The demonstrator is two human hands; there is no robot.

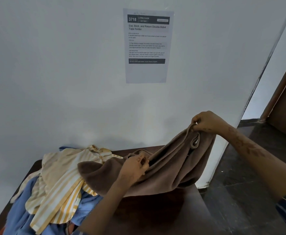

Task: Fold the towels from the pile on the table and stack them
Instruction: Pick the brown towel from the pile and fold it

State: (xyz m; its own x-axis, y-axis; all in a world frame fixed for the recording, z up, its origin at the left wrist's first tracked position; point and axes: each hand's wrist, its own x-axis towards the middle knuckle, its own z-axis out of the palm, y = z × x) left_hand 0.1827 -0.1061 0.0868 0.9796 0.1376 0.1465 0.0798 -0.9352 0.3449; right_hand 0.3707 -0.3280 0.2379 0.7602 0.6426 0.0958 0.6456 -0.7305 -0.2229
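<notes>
A brown towel (171, 168) hangs stretched between both hands above the dark wooden table (164, 212). My right hand (206, 122) pinches one corner high up at the right. Lower and nearer the middle, my left hand (135, 167) grips the towel's upper edge. The towel's lower part sags onto the table and onto the pile. The pile (54, 180) lies on the table's left half: a yellow-and-white striped towel (62, 189) on top of a blue one (21, 212).
A white wall stands right behind the table, with a printed sheet (147, 46) taped to it. The table's right edge meets a dark stone floor (237, 192). A brown door frame (281, 92) rises at the far right.
</notes>
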